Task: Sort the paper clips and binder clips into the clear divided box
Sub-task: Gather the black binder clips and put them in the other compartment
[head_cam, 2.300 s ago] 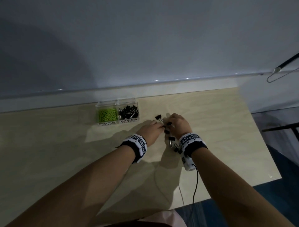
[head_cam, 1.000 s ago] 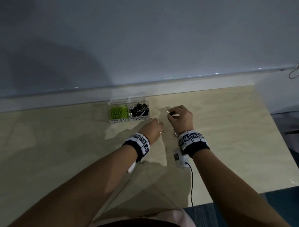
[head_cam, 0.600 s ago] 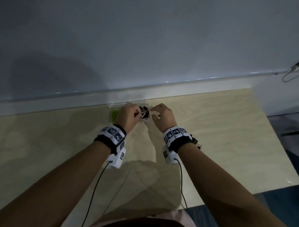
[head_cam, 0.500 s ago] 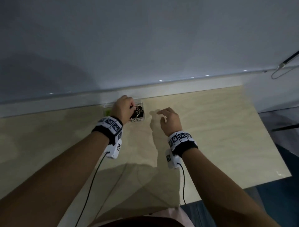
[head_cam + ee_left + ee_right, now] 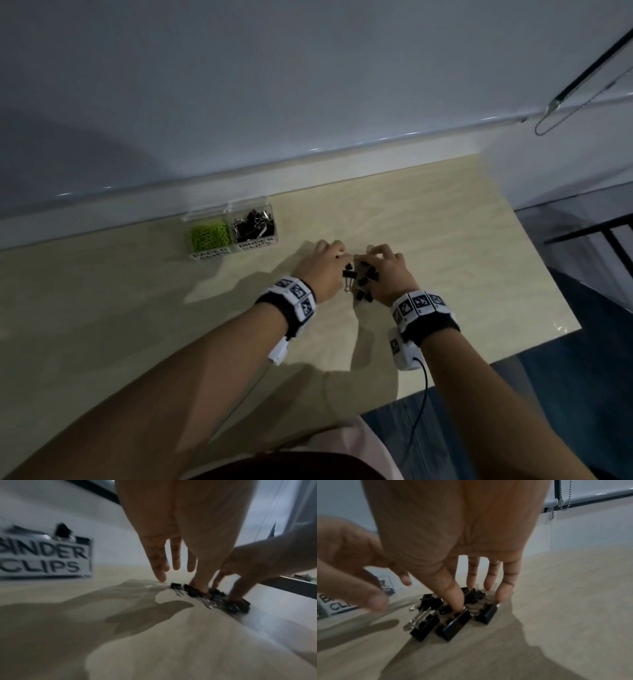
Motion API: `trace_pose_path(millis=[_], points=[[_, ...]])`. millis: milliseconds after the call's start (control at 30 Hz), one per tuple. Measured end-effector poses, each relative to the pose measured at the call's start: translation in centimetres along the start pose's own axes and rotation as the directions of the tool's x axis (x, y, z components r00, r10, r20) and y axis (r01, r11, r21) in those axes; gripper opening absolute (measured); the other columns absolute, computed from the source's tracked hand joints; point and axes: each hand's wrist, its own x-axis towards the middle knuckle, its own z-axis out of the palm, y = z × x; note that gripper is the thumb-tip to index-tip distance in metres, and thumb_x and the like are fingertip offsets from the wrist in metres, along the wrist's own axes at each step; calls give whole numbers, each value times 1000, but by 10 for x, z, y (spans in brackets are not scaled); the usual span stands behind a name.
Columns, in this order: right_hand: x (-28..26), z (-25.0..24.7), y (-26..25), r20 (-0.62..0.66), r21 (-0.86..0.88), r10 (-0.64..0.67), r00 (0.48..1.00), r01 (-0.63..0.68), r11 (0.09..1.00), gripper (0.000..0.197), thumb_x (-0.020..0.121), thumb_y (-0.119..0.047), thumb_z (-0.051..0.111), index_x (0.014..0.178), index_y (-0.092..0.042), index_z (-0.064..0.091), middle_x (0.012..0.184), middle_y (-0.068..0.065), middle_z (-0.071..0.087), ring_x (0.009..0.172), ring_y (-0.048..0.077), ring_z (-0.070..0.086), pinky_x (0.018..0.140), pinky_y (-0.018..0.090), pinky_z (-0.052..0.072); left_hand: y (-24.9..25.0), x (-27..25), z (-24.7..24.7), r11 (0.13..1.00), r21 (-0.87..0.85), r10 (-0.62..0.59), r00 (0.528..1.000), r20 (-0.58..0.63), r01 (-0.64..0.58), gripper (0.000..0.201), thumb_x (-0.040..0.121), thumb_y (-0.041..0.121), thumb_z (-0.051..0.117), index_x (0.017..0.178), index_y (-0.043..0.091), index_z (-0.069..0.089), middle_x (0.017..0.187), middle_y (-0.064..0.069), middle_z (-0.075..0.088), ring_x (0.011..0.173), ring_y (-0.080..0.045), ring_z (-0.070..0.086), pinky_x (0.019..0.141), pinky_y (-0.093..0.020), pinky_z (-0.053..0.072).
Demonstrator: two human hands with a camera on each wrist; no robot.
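The clear divided box (image 5: 274, 219) stands by the table's far edge, green paper clips (image 5: 209, 236) in its left cell and black binder clips (image 5: 255, 228) in its right cell. To its right, several loose black binder clips (image 5: 363, 284) lie in a small pile (image 5: 453, 623) on the table. My left hand (image 5: 342, 255) reaches in from the left with straight fingers, its thumb (image 5: 200, 588) touching one clip. My right hand (image 5: 476, 597) spreads over the pile, thumb (image 5: 456, 601) and fingertips resting on clips. Neither hand has lifted a clip.
The light wooden table (image 5: 137, 325) ends close to the right of the hands, with dark floor (image 5: 565, 394) beyond. A wall runs behind the box. The box front carries a "BINDER CLIPS" label (image 5: 44, 558). Cables hang from both wrist cameras.
Half a second ago my left hand was at the box's binder clip cell and my right hand hovered beside it. Both hands have moved right and down onto the loose pile.
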Motion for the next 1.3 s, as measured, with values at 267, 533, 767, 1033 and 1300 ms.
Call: trace_pose_path(millis=[267, 533, 767, 1033, 1300], points=[[1, 13, -14, -32, 170, -25, 999, 31, 985, 29, 66, -5, 74, 94, -9, 69, 97, 11, 51, 82, 31, 57, 78, 34, 50, -10, 9, 30, 999, -39, -27, 1000, -9, 27, 54, 79, 27, 72, 127, 16, 50, 126, -3, 44, 115, -29, 36, 93, -44, 44], [7, 23, -35, -50, 200, -63, 997, 72, 977, 20, 66, -4, 70, 86, -3, 66, 88, 16, 60, 81, 32, 58, 72, 37, 50, -36, -10, 27, 949, -258, -208, 975, -74, 183, 28, 73, 21, 77, 94, 15, 60, 97, -1, 47, 101, -27, 47, 84, -31, 39], [12, 42, -56, -137, 229, -116, 984, 145, 963, 18, 60, -8, 74, 73, -9, 61, 75, 13, 64, 69, 32, 59, 61, 35, 49, -57, -33, 14, 893, -350, -344, 930, -125, 283, 13, 75, 12, 74, 85, 8, 67, 91, -2, 49, 92, -23, 54, 75, -22, 36], [15, 26, -87, -226, 457, -80, 971, 178, 871, 15, 65, -8, 74, 72, -10, 61, 69, 6, 66, 65, 22, 63, 62, 31, 53, -83, -73, -29, 862, -467, -362, 885, -293, 198, 9, 77, 13, 74, 81, 8, 67, 89, -2, 59, 79, -16, 57, 76, -31, 52], [52, -14, -168, -343, 535, -192, 920, 359, 765, 16, 70, -1, 71, 73, -11, 59, 74, 8, 68, 69, 20, 66, 63, 25, 56, -114, -49, -77, 838, -476, -499, 731, -466, 269, 14, 81, 14, 70, 92, 7, 66, 103, -7, 58, 84, -18, 57, 81, -27, 49]])
